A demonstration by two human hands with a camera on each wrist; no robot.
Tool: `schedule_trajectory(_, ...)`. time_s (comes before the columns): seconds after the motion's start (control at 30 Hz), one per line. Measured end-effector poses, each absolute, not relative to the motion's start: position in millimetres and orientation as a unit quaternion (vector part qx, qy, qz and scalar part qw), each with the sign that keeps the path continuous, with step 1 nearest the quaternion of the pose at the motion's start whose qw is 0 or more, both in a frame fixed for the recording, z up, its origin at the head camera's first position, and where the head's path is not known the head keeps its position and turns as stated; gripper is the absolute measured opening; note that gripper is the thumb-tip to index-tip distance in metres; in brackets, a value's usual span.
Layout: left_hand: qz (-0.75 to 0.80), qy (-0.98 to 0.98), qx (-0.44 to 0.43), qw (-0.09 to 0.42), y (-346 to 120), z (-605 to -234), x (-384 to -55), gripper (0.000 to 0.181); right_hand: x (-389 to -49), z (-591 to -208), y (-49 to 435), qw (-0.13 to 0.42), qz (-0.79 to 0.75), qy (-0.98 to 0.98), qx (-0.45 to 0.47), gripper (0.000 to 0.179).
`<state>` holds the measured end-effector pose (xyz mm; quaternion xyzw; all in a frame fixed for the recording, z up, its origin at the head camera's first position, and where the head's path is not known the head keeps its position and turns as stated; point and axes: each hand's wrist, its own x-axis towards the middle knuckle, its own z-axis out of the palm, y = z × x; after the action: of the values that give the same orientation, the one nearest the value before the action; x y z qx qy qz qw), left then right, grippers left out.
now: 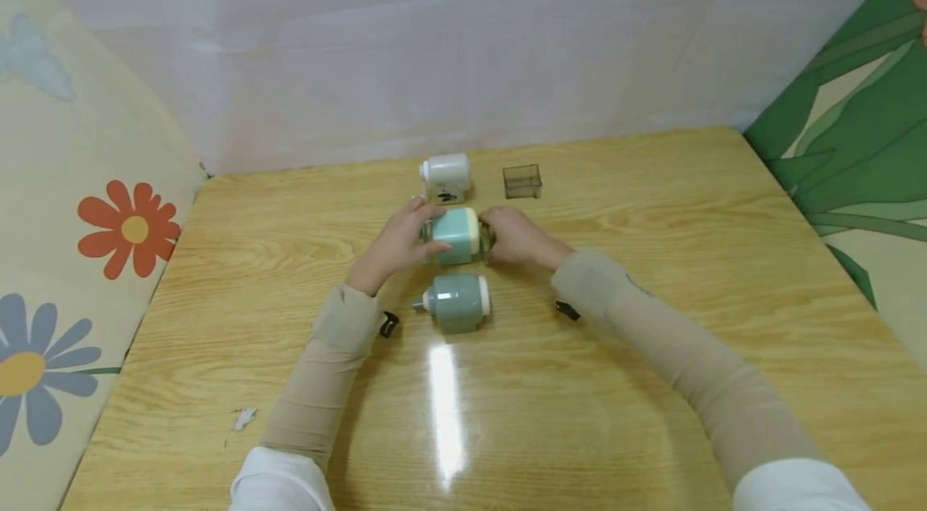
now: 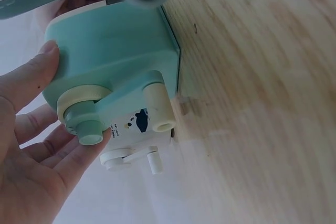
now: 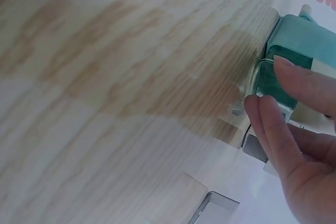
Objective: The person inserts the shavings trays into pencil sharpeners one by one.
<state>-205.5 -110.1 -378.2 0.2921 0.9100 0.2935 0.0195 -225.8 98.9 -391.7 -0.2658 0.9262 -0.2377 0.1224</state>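
Note:
A mint-green crank pencil sharpener [image 1: 455,236] lies on the table between my two hands. My left hand [image 1: 397,241] grips it at the crank end, thumb on one side and fingers on the other; its crank handle [image 2: 159,107] shows in the left wrist view. At the opposite end my right hand [image 1: 517,237] pinches a clear shavings drawer [image 3: 255,80] between thumb and fingertips, right at the sharpener's body. A dark green pencil sharpener [image 1: 459,302] lies nearer to me. Behind the mint one stands a white pencil sharpener [image 1: 447,173] with a small dark picture.
A smoky see-through drawer [image 1: 522,182] sits at the back, right of the white sharpener. A white cloth [image 1: 463,52] hangs behind the wooden table [image 1: 615,414]. Flower-printed panels stand left and right. A pale scrap-like mark [image 1: 245,418] shows at the front left.

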Motion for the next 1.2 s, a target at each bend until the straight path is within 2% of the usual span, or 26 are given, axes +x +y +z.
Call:
schedule_trajectory(0.63, 0.291, 0.91, 0.295, 0.02, -111.3, -376.0, -205.2, 0.057, -229.4, -392.4, 93.1, 0.135, -0.24, 0.926, -0.259, 0.055)
schedule_trajectory(1.0, 0.291, 0.909, 0.298, 0.014, -111.1, -378.0, -206.5, 0.057, -230.3, -393.9, 92.1, 0.121, -0.254, 0.92, -0.275, 0.061)
schedule_trajectory(1.2, 0.285, 0.91, 0.301, 0.014, -110.3, -376.7, -206.6, 0.057, -232.3, -396.1, 90.4, 0.136, -0.281, 0.913, -0.264, 0.064)
